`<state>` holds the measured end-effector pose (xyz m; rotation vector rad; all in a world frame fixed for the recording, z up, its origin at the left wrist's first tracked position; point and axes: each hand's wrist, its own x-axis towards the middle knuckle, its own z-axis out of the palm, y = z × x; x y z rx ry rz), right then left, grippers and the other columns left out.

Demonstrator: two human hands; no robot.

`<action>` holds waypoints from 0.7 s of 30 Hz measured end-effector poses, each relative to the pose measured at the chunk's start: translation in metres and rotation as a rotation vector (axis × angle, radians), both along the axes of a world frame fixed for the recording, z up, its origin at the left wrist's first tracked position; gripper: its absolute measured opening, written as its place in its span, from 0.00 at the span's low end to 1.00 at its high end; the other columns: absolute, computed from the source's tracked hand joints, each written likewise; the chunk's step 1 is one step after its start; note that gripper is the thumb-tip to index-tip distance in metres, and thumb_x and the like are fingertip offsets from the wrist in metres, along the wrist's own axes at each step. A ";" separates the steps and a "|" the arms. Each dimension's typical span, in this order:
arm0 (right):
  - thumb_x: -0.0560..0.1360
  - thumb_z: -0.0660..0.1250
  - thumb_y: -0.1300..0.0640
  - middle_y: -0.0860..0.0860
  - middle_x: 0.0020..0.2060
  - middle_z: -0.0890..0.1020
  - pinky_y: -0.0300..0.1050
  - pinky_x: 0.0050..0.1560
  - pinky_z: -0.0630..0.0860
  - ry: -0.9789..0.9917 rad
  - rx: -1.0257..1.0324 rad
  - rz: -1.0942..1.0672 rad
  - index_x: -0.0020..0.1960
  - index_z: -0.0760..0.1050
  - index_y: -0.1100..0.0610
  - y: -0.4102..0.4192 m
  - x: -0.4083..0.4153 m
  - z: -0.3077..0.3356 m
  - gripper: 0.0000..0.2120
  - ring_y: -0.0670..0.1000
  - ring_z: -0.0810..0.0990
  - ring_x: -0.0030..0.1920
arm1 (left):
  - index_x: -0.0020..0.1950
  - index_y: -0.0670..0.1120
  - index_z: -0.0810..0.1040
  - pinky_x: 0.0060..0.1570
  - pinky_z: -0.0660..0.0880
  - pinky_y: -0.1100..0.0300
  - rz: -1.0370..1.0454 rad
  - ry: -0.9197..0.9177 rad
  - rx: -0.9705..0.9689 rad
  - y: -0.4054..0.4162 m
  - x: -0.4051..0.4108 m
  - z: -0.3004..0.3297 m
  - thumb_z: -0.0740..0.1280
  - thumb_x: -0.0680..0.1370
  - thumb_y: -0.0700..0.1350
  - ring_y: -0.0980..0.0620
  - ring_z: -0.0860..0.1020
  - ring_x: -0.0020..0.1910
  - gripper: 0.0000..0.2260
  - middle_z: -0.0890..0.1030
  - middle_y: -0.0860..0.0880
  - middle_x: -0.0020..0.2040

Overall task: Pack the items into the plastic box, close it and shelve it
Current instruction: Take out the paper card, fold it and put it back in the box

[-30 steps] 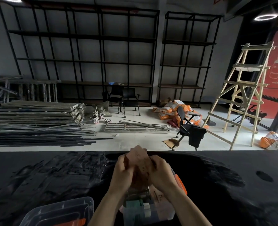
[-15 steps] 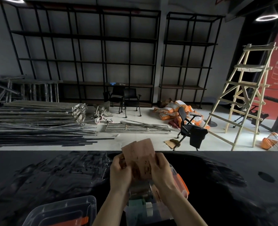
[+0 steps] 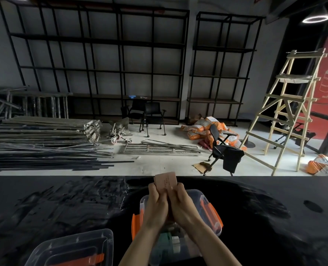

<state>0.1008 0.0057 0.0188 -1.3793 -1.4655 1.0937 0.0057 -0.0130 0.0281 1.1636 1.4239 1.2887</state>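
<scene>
Both hands, left hand (image 3: 156, 205) and right hand (image 3: 181, 205), are pinched on a small pinkish-brown paper packet with tiny dark print (image 3: 166, 182), upright with its long axis pointing away from the person. It's right over the clear plastic box with orange latches (image 3: 207, 206) on the black table (image 3: 63, 204); the box holds green and white stuff I can't make out. A clear lid with an orange handle (image 3: 72, 248) lies to the left.

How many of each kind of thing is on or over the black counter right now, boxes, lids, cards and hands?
Boxes: 1, the clear box with orange latches, open, under the hands.
Lids: 1, the lid lying at lower left.
Cards: 1, the pink card held over the box.
Hands: 2, left hand and right hand, both gripping the card.
Total: 5.
</scene>
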 end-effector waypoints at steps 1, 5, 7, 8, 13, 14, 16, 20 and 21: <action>0.83 0.59 0.54 0.50 0.44 0.80 0.42 0.48 0.78 -0.001 -0.009 0.008 0.51 0.67 0.53 0.001 0.002 0.001 0.04 0.47 0.79 0.44 | 0.57 0.44 0.69 0.38 0.82 0.59 -0.032 -0.049 -0.006 -0.003 0.002 0.001 0.58 0.83 0.41 0.51 0.82 0.45 0.04 0.82 0.42 0.51; 0.84 0.57 0.51 0.53 0.46 0.78 0.41 0.45 0.78 0.171 -0.153 0.092 0.55 0.66 0.59 -0.001 0.017 0.007 0.10 0.48 0.79 0.46 | 0.60 0.45 0.71 0.32 0.79 0.65 -0.192 -0.132 -0.083 -0.004 0.006 0.006 0.55 0.84 0.41 0.49 0.81 0.47 0.08 0.81 0.40 0.53; 0.83 0.59 0.53 0.53 0.43 0.79 0.46 0.42 0.79 0.020 -0.074 -0.029 0.51 0.69 0.58 0.004 0.031 0.007 0.08 0.48 0.79 0.42 | 0.61 0.46 0.72 0.41 0.81 0.60 -0.248 -0.094 -0.094 -0.001 0.008 0.005 0.55 0.85 0.46 0.47 0.81 0.53 0.10 0.81 0.40 0.56; 0.81 0.60 0.54 0.52 0.41 0.80 0.50 0.41 0.80 -0.065 -0.012 -0.106 0.49 0.71 0.58 0.005 0.038 0.008 0.07 0.49 0.79 0.41 | 0.60 0.47 0.74 0.47 0.81 0.56 -0.244 -0.009 -0.084 -0.001 0.010 0.003 0.54 0.85 0.49 0.47 0.82 0.53 0.12 0.82 0.41 0.55; 0.82 0.59 0.55 0.49 0.40 0.77 0.35 0.24 0.68 -0.200 0.127 -0.384 0.51 0.69 0.58 0.012 0.076 0.005 0.06 0.44 0.76 0.35 | 0.57 0.47 0.77 0.45 0.78 0.54 -0.292 0.936 0.010 -0.001 0.019 -0.011 0.56 0.82 0.49 0.53 0.81 0.45 0.13 0.84 0.50 0.51; 0.83 0.59 0.54 0.50 0.40 0.78 0.35 0.24 0.69 -0.212 0.116 -0.389 0.52 0.69 0.59 0.012 0.082 0.001 0.08 0.44 0.76 0.35 | 0.60 0.50 0.77 0.50 0.78 0.52 -0.394 1.031 -0.019 0.002 0.023 -0.015 0.59 0.81 0.48 0.52 0.81 0.51 0.11 0.83 0.50 0.56; 0.83 0.59 0.53 0.48 0.39 0.78 0.37 0.26 0.71 -0.198 0.099 -0.407 0.52 0.70 0.61 0.011 0.088 -0.009 0.10 0.44 0.77 0.35 | 0.64 0.55 0.77 0.60 0.76 0.51 -0.608 1.134 -0.039 0.013 0.032 -0.023 0.66 0.77 0.44 0.50 0.78 0.62 0.16 0.78 0.51 0.64; 0.83 0.60 0.55 0.47 0.38 0.76 0.30 0.23 0.71 -0.116 0.132 -0.488 0.50 0.69 0.61 0.007 0.089 -0.021 0.09 0.43 0.76 0.35 | 0.68 0.53 0.75 0.61 0.73 0.52 -0.729 1.341 0.057 0.045 0.046 -0.022 0.68 0.76 0.44 0.46 0.74 0.64 0.20 0.75 0.48 0.66; 0.83 0.60 0.55 0.48 0.38 0.76 0.29 0.24 0.70 -0.111 0.157 -0.509 0.49 0.68 0.61 0.005 0.088 -0.022 0.09 0.43 0.75 0.34 | 0.70 0.51 0.73 0.62 0.71 0.50 -0.759 1.389 0.021 0.051 0.049 -0.022 0.67 0.77 0.44 0.44 0.72 0.65 0.20 0.74 0.46 0.67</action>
